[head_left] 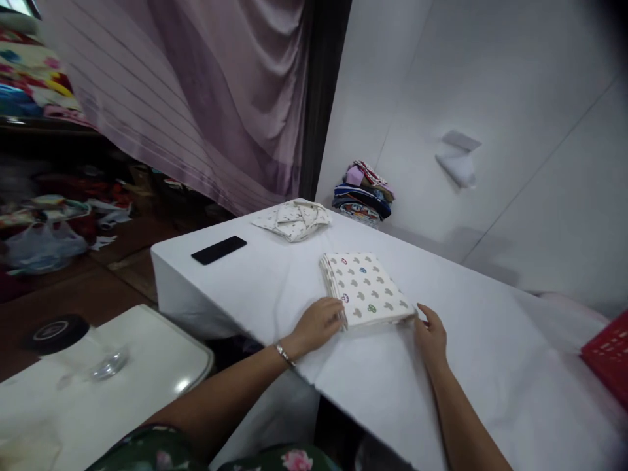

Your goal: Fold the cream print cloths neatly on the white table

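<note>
A folded white cloth [366, 288], printed with grey mushroom shapes and a few coloured ones, lies flat on the white-covered table [275, 288]. My left hand [318, 324], with a silver bracelet at the wrist, has its fingers curled against the cloth's near left corner. At the near right corner, my right hand [432, 335] holds the cloth's edge, its thumb side uppermost. The undersides of both hands' fingers are partly hidden. Farther back on the table rests another white printed cloth item [297, 221], loosely folded.
A black phone [218, 250] lies near the table's left edge. Folded clothes [363, 190] are stacked by the wall. A red basket [608, 356] stands at the right. On the lower left is a white side table [147, 353] with a glass object. A pink curtain [220, 85] hangs behind.
</note>
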{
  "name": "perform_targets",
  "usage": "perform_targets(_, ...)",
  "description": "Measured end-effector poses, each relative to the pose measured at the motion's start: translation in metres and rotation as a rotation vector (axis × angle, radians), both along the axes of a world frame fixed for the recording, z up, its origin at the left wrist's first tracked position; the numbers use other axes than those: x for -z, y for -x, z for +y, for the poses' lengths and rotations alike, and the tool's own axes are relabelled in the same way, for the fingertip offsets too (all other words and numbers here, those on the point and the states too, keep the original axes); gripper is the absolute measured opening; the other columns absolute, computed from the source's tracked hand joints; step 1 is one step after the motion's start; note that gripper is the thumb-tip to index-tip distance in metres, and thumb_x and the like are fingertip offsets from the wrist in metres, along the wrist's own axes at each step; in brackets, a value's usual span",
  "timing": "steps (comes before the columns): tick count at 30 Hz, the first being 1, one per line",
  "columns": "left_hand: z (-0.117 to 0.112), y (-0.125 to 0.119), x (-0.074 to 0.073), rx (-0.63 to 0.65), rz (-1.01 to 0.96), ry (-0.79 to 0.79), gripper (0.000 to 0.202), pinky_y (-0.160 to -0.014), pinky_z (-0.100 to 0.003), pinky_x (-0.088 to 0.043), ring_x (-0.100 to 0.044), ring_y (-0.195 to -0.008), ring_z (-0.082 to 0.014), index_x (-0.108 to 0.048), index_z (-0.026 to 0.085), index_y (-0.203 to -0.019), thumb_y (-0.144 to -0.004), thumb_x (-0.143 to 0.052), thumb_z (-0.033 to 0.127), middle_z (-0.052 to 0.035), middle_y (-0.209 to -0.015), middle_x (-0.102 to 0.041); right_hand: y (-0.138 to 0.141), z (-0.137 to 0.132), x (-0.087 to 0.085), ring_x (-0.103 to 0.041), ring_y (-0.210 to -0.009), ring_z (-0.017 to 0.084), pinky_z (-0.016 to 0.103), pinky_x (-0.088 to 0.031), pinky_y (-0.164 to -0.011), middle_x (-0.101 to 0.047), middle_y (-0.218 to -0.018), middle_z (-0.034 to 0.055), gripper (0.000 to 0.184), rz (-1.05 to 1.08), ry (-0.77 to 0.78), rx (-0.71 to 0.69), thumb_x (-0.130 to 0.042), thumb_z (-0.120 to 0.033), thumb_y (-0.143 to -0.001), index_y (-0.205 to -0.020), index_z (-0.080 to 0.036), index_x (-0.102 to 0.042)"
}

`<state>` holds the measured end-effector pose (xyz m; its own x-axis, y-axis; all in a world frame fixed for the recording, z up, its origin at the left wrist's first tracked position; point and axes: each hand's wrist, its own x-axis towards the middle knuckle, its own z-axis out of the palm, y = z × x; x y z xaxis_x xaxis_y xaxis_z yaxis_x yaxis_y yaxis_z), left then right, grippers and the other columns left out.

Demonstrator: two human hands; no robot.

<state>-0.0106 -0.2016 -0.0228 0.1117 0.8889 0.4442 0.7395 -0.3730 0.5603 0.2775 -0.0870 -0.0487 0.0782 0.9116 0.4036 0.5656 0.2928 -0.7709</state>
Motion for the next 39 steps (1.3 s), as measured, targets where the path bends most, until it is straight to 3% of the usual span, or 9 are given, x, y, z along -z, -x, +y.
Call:
perform_targets(3, 0.022, 0.018, -0.005, -0.191, -0.223, 0.128, 0.025, -0.082, -0.030, -0.047, -0.059, -0.091, -0.0172, -0.065, 0.020, -0.096, -0.081, -0.048, 0.031, -0.0033, -0.100, -0.067, 0.026, -0.014, -0.020, -0.051, -0.108, 0.024, 0.039, -0.042, -0.092, -0.059, -0.114, 0.0106, 0.039, -0.085, -0.162, -0.139, -0.045, -0.042, -0.078, -0.105, -0.018, -0.062)
perform_targets(8, 0.071, 0.036, -0.018, -0.337, -0.358, 0.338, 0.022, -0.068, -0.023, -0.044, -0.060, -0.075, -0.0145, -0.067, 0.018, -0.083, -0.078, -0.050, 0.031, -0.0007, -0.081, -0.068, 0.098, -0.038, -0.049, -0.057, -0.091, 0.022, 0.035, -0.042, -0.084, -0.065, -0.092, 0.0081, 0.029, -0.266, -0.170, -0.471, -0.046, -0.040, -0.085, -0.092, -0.020, -0.065)
perform_targets(14, 0.100, 0.031, -0.017, -0.445, -0.300, 0.420, 0.039, -0.057, -0.025, -0.036, -0.057, -0.066, -0.0177, -0.063, 0.016, -0.065, -0.072, -0.056, 0.054, -0.0036, -0.063, -0.063, 0.149, -0.041, -0.052, -0.054, -0.070, 0.017, 0.026, -0.036, -0.062, -0.061, -0.075, 0.0042, 0.021, -0.586, 0.054, -0.412, -0.053, -0.036, -0.082, -0.081, -0.019, -0.063)
perform_targets(18, 0.104, 0.029, -0.012, -0.496, -0.277, 0.452, 0.040, -0.056, -0.026, -0.033, -0.058, -0.068, -0.0194, -0.062, 0.016, -0.069, -0.072, -0.055, 0.056, -0.0057, -0.068, -0.064, 0.156, -0.038, -0.047, -0.052, -0.067, 0.015, 0.024, -0.030, -0.056, -0.061, -0.077, 0.0038, 0.017, -0.670, 0.133, -0.345, -0.055, -0.035, -0.080, -0.080, -0.019, -0.060)
perform_targets(24, 0.109, 0.025, -0.010, -0.520, -0.264, 0.447, 0.028, -0.058, -0.025, -0.034, -0.059, -0.073, -0.0186, -0.062, 0.018, -0.071, -0.070, -0.060, 0.046, -0.0050, -0.075, -0.066, 0.154, -0.036, -0.043, -0.052, -0.063, 0.013, 0.023, -0.030, -0.055, -0.062, -0.073, 0.0012, 0.014, -0.548, 0.159, -0.376, -0.050, -0.029, -0.081, -0.077, -0.020, -0.060)
perform_targets(31, 0.111, 0.031, -0.004, -0.473, -0.508, 0.383, 0.017, -0.055, -0.021, -0.035, -0.055, -0.063, -0.0129, -0.059, 0.017, -0.064, -0.069, -0.063, 0.033, -0.0001, -0.064, -0.062, 0.149, -0.038, -0.039, -0.053, -0.061, 0.014, 0.024, -0.036, -0.057, -0.062, -0.069, 0.0003, 0.022, -0.319, 0.073, -0.416, -0.044, -0.034, -0.083, -0.077, -0.021, -0.060)
perform_targets(39, 0.111, 0.035, 0.008, -0.483, -0.560, 0.393, 0.011, -0.051, -0.022, -0.032, -0.050, -0.056, -0.0109, -0.057, 0.017, -0.060, -0.067, -0.061, 0.023, 0.0021, -0.057, -0.057, 0.154, -0.045, -0.034, -0.055, -0.069, 0.016, 0.025, -0.037, -0.061, -0.060, -0.077, 0.0008, 0.017, -0.508, 0.077, -0.440, -0.051, -0.037, -0.080, -0.084, -0.022, -0.058)
